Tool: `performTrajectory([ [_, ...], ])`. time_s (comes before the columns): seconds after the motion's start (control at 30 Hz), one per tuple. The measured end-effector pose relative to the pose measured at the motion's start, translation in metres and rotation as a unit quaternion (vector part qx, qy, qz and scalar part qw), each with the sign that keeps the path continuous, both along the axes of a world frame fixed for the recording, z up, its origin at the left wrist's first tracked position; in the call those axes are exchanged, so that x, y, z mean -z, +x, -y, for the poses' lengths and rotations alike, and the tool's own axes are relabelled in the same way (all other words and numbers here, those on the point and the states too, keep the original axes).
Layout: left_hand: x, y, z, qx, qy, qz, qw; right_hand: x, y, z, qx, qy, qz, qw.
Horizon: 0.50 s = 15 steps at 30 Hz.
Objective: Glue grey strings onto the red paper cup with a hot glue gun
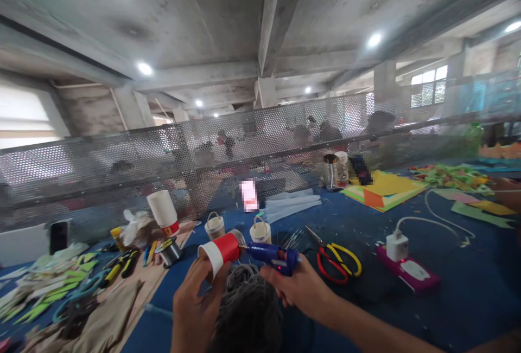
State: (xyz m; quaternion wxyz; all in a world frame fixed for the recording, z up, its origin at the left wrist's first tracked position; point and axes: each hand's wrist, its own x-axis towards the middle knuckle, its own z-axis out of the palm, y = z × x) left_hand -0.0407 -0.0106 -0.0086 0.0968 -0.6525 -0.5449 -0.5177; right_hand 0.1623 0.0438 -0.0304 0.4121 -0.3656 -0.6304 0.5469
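Note:
My left hand (195, 301) is closed around a red and white paper cup (222, 251), held on its side with the base turned to the right. My right hand (299, 288) grips a blue glue gun (272, 256); its nozzle touches the base of the cup. Below the two hands lies a bundle of grey yarn (244, 304) on the blue table (468, 299).
Red and yellow scissors (336, 258), two small cup baskets (238, 228), a stack of paper cups (163, 212), a white charger plugged into a pink power strip (407, 269) and coloured paper sheets (385, 187) lie around. Green paper cut-outs (52, 288) sit left. A perforated metal screen (203, 163) closes the far edge.

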Motion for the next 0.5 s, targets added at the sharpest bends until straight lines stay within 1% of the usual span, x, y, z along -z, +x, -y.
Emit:
performTrajectory([
  [0.2, -0.0021, 0.0013, -0.0001, 0.018, 0.011, -0.005, 1.000, 0.0009, 0.0000, -0.0006, -0.004, 0.010, -0.006, 1.000],
  [0.5, -0.0034, 0.0022, 0.0001, 0.020, 0.015, -0.021, 0.999, -0.0004, 0.0011, 0.0005, -0.009, 0.021, -0.017, 1.000],
])
